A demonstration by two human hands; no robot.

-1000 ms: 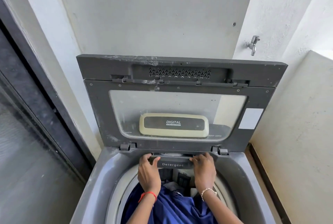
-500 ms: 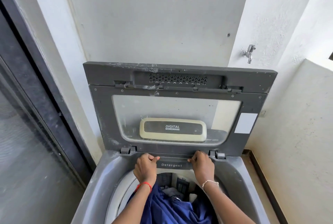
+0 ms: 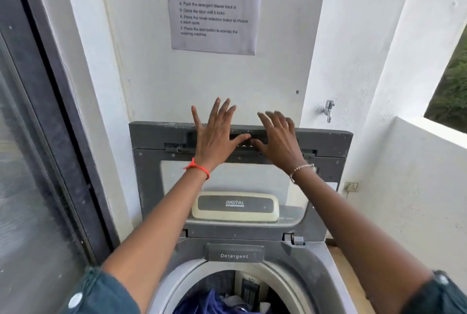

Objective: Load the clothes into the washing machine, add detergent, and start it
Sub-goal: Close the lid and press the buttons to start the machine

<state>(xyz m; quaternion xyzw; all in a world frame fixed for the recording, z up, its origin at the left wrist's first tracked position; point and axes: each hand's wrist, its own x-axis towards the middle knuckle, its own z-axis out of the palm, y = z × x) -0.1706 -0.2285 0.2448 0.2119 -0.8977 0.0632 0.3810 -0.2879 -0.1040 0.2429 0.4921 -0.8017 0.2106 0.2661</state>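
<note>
Inside the drum (image 3: 177, 281) of the top-loading washing machine (image 3: 313, 270), at the bottom of the view, lie the clothes (image 3: 202, 303): dark blue fabric with a pale grey piece beside it. The detergent drawer (image 3: 233, 254), labelled "Detergent", sits flush in the rear rim of the tub opening, just above the drum.

The lid (image 3: 151, 187) stands raised against the wall behind the machine, folded at a hinge line; a cream-framed panel marked "DIGITAL" (image 3: 235, 206) shows through its window.

The clothes and the detergent drawer are well below both hands and apart from them. The left hand (image 3: 214, 136) is held flat in front of the upper lid section, fingers (image 3: 222, 109) spread and extending past the lid's top edge. The right hand (image 3: 278, 139) is level with it, just beside it, fingers spread and slightly curled; motion blur hides whether either palm touches the lid. Neither hand grips anything.

Both arms reach forward and upward, nearly straight, with dark sleeves pushed up. The left wrist carries a red thread (image 3: 198, 168), the right a beaded bracelet (image 3: 300, 168).

A printed instruction sheet (image 3: 214, 5) hangs on the wall above; a tap (image 3: 328, 109) projects at the right.
</note>
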